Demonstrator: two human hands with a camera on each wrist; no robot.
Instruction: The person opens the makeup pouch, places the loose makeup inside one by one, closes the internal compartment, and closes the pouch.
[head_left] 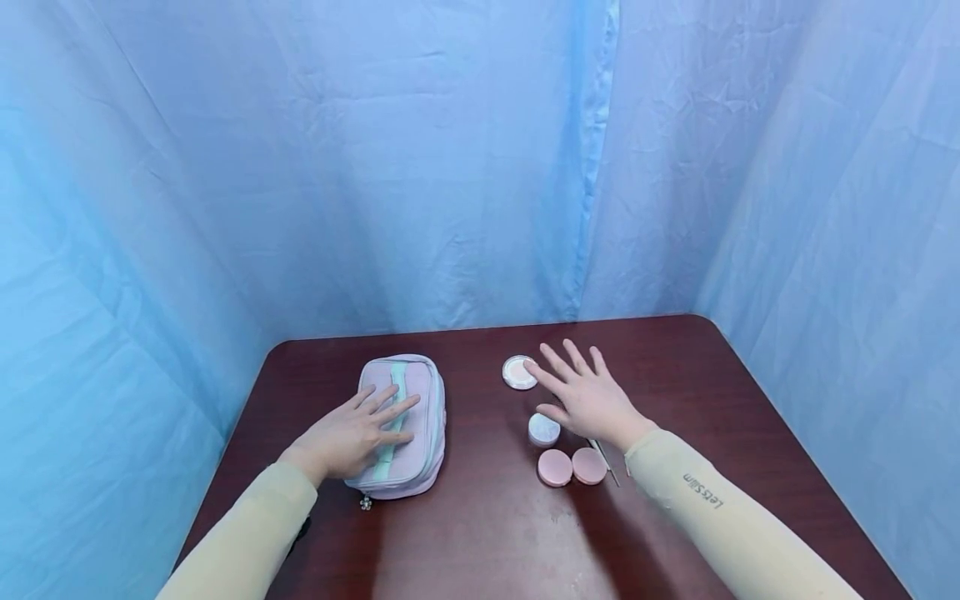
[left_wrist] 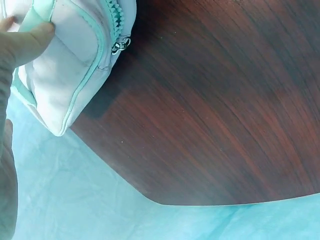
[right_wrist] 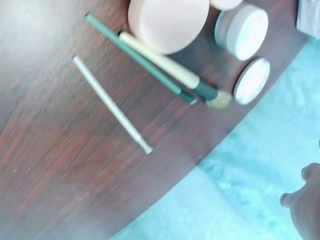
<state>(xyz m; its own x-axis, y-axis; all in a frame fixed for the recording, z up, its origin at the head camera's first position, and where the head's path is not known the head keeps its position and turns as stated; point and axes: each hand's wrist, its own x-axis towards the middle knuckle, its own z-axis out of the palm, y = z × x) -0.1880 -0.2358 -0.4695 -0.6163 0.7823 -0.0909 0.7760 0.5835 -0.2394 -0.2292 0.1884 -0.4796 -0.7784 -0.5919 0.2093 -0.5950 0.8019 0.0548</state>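
Note:
A lavender zippered pouch (head_left: 422,387) with a mint strap (head_left: 398,377) lies on the left of the table. Over its top my left hand (head_left: 348,433) rests with fingers spread; in the left wrist view the thumb (left_wrist: 37,44) lies on the strap. My right hand (head_left: 592,400), fingers extended and apart, hovers above small cosmetics and holds nothing. Around it are a round white compact (head_left: 517,373), a white-lidded jar (head_left: 543,430) and two pink round cases (head_left: 555,468). Beneath it, the right wrist view shows a green brush (right_wrist: 135,57), a cream-handled brush (right_wrist: 167,65) and a thin white stick (right_wrist: 110,104).
The dark red-brown wooden table (head_left: 480,533) has rounded far corners. Blue curtains (head_left: 450,167) hang behind it and at both sides. A flower-shaped charm (head_left: 366,503) sticks out at the pouch's near edge.

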